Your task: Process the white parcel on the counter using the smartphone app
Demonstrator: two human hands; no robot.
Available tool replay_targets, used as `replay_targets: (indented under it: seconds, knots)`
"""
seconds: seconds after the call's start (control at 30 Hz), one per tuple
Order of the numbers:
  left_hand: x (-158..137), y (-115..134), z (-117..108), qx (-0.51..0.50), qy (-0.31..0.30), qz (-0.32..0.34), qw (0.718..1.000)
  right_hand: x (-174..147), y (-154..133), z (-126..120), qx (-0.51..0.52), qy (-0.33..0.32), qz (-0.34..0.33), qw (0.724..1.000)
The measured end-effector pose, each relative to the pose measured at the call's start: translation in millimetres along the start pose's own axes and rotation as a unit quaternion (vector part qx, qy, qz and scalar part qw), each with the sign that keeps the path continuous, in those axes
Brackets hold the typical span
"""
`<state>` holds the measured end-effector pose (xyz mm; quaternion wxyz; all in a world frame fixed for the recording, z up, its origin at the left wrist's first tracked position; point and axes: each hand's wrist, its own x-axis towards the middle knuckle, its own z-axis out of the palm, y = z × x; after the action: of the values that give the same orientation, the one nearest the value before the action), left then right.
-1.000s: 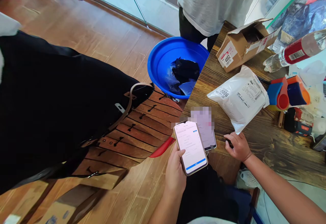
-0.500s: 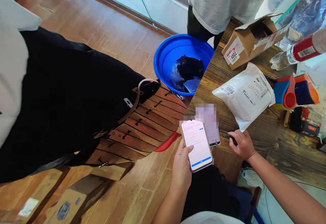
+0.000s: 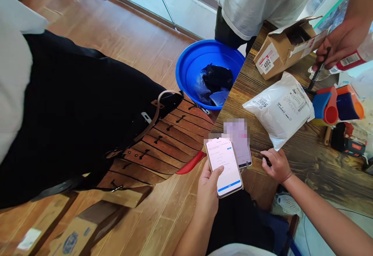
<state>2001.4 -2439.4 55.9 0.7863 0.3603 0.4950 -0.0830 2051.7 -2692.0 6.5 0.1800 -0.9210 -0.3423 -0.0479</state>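
My left hand (image 3: 207, 188) is wrapped round a smartphone (image 3: 229, 174), its thumb over the lit screen, where a blue bar shows near the bottom. Just behind it, a second phone (image 3: 244, 153), partly blurred out, lies at the table edge. My right hand (image 3: 278, 166) rests on the wooden table with fingers curled round something small and dark that I cannot make out. Close beyond those fingers lies a white plastic parcel (image 3: 279, 108) marked 5006. A co-worker's hand (image 3: 345, 42) grips a black pen (image 3: 319, 69) above the table.
An open cardboard box (image 3: 284, 52) labelled 4002 stands at the far table edge. To the right are a bottle (image 3: 352, 60) and coloured scoops (image 3: 332, 112). A blue basin (image 3: 186, 60) with dark bags sits beyond the table. Cardboard boxes (image 3: 84, 229) lie on the floor.
A co-worker's arm has come in from the top right, with a pen in the hand. My left thumb has shifted slightly on the phone screen. My right hand has stayed put.
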Motion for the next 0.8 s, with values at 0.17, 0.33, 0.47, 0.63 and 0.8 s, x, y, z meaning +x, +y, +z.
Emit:
replay_targets:
  seconds: [0.17, 0.33, 0.47, 0.63, 0.8]
  knots:
    - [0.8, -0.1, -1.4, 0.01, -0.006, 0.005, 1.0, 0.8, -1.1, -0.3, 0.002, -0.001, 0.004, 1.0]
    - [1.7, 0.4, -2.1, 0.024, -0.001, 0.003, 1.0, 0.4, -0.8, -0.4, 0.014, 0.003, 0.008, 1.0]
    - [2.2, 0.5, -2.3, 0.028, -0.017, 0.01, 0.999, 0.2, -0.1, -0.4, 0.018, 0.0, 0.005, 1.0]
    - [3.7, 0.2, -2.1, 0.029, -0.024, 0.015, 0.999, 0.5, -0.2, -0.8, 0.013, -0.003, 0.004, 1.0]
    - [6.7, 0.3, -0.1, 0.042, -0.012, 0.016, 0.999, -2.3, 1.5, 0.5, 0.015, -0.013, 0.008, 1.0]
